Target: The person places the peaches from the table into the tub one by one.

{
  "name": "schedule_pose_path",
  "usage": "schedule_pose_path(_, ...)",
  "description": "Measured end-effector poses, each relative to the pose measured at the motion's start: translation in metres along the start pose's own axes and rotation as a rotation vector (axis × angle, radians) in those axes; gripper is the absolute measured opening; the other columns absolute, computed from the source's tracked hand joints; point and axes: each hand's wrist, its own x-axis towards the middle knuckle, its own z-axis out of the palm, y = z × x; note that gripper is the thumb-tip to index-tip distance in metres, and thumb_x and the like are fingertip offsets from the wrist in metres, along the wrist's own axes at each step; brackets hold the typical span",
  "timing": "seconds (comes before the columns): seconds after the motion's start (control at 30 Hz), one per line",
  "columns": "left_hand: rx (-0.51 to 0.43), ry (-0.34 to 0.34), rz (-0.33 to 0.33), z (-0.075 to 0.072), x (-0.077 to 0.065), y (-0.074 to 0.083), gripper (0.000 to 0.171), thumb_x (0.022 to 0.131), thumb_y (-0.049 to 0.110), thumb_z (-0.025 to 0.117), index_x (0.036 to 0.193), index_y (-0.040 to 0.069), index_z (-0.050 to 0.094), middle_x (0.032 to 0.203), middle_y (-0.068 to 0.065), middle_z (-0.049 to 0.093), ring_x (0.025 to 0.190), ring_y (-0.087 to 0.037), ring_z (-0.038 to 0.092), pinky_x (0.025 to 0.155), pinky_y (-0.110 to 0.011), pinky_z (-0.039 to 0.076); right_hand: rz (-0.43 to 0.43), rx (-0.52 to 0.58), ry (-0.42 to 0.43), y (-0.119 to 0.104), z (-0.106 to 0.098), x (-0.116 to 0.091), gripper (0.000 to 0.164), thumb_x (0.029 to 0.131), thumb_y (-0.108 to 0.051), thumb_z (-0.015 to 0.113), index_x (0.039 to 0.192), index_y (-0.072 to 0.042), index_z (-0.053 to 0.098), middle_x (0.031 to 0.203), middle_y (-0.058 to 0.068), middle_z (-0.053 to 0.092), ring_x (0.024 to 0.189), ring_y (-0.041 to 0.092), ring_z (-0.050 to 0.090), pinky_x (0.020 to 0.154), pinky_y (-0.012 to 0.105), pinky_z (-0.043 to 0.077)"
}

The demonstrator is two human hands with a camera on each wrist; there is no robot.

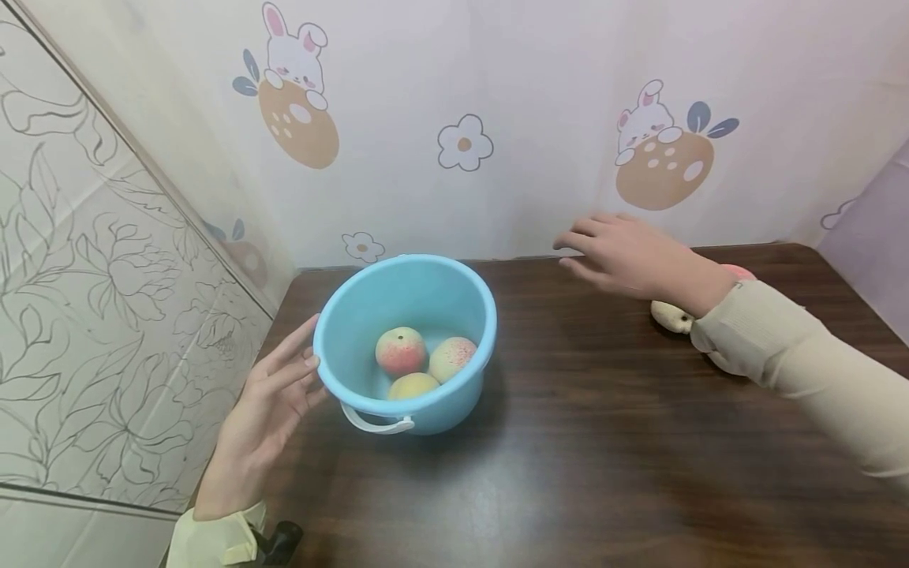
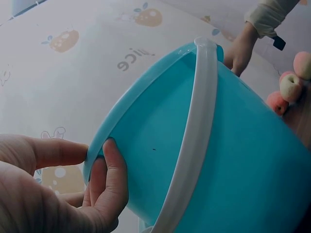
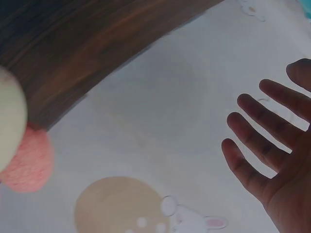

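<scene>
A light blue bucket with a white handle is on the dark wooden table. Inside it lie three peaches: a pink-and-cream peach, a speckled peach and a yellowish peach. My left hand pinches the bucket's rim at its left side, as the left wrist view shows with thumb and fingers on either side of the rim. To the right of the bucket, my right hand is above the table with fingers extended and nothing in them. In the right wrist view its palm is bare.
More peaches lie at the table's right, partly hidden behind the right forearm; a cream peach shows there, and the left wrist view has several peaches, one reddish peach among them. A rabbit-print curtain hangs behind the table. A flower-patterned panel stands left.
</scene>
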Motion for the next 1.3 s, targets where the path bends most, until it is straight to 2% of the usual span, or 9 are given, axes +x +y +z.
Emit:
schedule_pose_path(0.13, -0.013, 0.005, 0.000, 0.000, 0.000, 0.000, 0.060, 0.106, -0.001, 0.045, 0.164, 0.011, 0.031, 0.150, -0.011, 0.057, 0.118, -0.016, 0.069, 0.095, -0.035, 0.061, 0.017, -0.050, 0.017, 0.011, 0.007, -0.010, 0.025, 0.100, -0.024, 0.069, 0.121, -0.012, 0.072, 0.111, 0.008, 0.072, 0.104, 0.031, 0.066, 0.084, 0.051, 0.055)
schedule_pose_path(0.33, -0.003, 0.005, -0.004, 0.000, 0.000, 0.000, 0.060, 0.106, 0.000, 0.045, 0.164, 0.011, 0.031, 0.151, -0.010, 0.057, 0.119, -0.016, 0.068, 0.095, -0.035, 0.061, 0.073, -0.090, -0.036, 0.031, 0.015, -0.023, 0.026, 0.100, -0.026, 0.068, 0.122, -0.013, 0.072, 0.113, 0.009, 0.072, 0.104, 0.034, 0.065, 0.080, 0.055, 0.051)
schedule_pose_path(0.63, -0.014, -0.001, -0.008, -0.001, -0.001, 0.000, 0.060, 0.106, -0.001, 0.045, 0.164, 0.011, 0.031, 0.148, -0.009, 0.059, 0.117, -0.015, 0.068, 0.095, -0.035, 0.061, 0.179, -0.078, -0.143, 0.061, 0.027, -0.037, 0.033, 0.103, -0.028, 0.065, 0.129, -0.008, 0.069, 0.123, 0.017, 0.069, 0.114, 0.042, 0.062, 0.092, 0.063, 0.051)
schedule_pose_path(0.87, -0.033, -0.003, -0.009, -0.002, 0.000, 0.000, 0.060, 0.106, -0.001, 0.045, 0.164, 0.011, 0.031, 0.146, -0.009, 0.060, 0.115, -0.015, 0.068, 0.096, -0.036, 0.061, 0.217, -0.075, -0.182, 0.079, 0.032, -0.045, 0.033, 0.103, -0.026, 0.063, 0.128, -0.005, 0.068, 0.122, 0.021, 0.067, 0.111, 0.045, 0.062, 0.092, 0.064, 0.051)
schedule_pose_path(1.03, -0.014, -0.002, -0.005, -0.002, 0.002, -0.001, 0.061, 0.106, 0.000, 0.045, 0.164, 0.010, 0.030, 0.154, -0.012, 0.054, 0.121, -0.017, 0.067, 0.096, -0.035, 0.060, 0.266, -0.069, -0.238, 0.088, 0.036, -0.049, 0.036, 0.104, -0.027, 0.060, 0.131, -0.003, 0.065, 0.127, 0.026, 0.064, 0.114, 0.050, 0.058, 0.095, 0.067, 0.049)
schedule_pose_path(1.3, -0.011, -0.009, 0.001, -0.004, 0.003, -0.001, 0.061, 0.106, -0.001, 0.044, 0.164, 0.010, 0.029, 0.153, -0.012, 0.055, 0.122, -0.017, 0.067, 0.096, -0.035, 0.060, 0.346, -0.048, -0.309, 0.103, 0.045, -0.053, 0.041, 0.105, -0.032, 0.057, 0.133, -0.003, 0.063, 0.133, 0.030, 0.058, 0.120, 0.055, 0.052, 0.095, 0.073, 0.046)
